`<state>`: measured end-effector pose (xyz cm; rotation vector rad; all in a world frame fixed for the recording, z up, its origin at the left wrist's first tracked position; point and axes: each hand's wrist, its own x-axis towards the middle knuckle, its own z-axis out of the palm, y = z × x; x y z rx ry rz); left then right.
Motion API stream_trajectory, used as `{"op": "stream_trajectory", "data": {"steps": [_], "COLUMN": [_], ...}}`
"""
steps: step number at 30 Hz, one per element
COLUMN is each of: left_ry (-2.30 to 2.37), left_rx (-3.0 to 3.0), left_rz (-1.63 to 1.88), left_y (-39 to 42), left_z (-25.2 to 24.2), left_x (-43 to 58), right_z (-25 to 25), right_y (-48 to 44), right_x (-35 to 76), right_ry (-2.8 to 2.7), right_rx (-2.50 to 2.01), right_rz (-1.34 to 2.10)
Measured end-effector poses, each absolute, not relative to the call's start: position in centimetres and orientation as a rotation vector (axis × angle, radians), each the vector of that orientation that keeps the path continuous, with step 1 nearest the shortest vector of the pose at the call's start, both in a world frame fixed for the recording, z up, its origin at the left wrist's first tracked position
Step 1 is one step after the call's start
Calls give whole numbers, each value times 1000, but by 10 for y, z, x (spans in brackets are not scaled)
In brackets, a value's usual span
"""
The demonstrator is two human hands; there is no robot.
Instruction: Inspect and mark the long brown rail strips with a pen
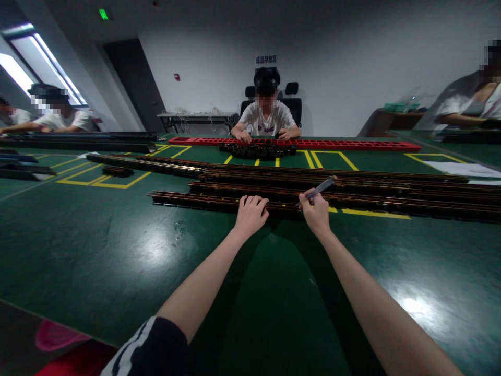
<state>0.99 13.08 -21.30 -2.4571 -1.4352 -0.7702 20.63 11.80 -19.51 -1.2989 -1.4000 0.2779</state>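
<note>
My left hand (pixel 251 214) rests on the nearest long dark strip (pixel 188 200), its fingers bent over the strip and the thumb at the near side. A slim clear-handled tool (pixel 323 185) is gripped in my right hand (pixel 316 213), slanting with its thin end down toward the same strip. Whether that tip touches the strip is too small to tell. More long dark strips (pixel 391 190) with thin brownish lines lie close behind, side by side across the green table (pixel 117 250).
Across the table a person (pixel 270 117) has both hands at a pile of small black parts (pixel 256 150) before a long red rack (pixel 352 144). Other people sit left and right. Black strips (pixel 78 142) lie at the left, white paper (pixel 464 168) at the right.
</note>
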Motion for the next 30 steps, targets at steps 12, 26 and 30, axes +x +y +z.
{"op": "stream_trajectory", "data": {"steps": [12,26,30], "left_ry": [-1456,-1456,-1447], "left_rx": [-2482,-2481,-2466], "left_rz": [-768,-760,-763], "left_y": [130,130,130], "left_z": [-211,-212,-212], "left_x": [9,9,10], "right_z": [-193,-194,-194], "right_y": [116,115,115], "right_x": [205,206,207], "right_ry": [-1402,-1342,-1303], "right_rx": [-1287,-1299,-1299], "right_rz": [288,287,277]}}
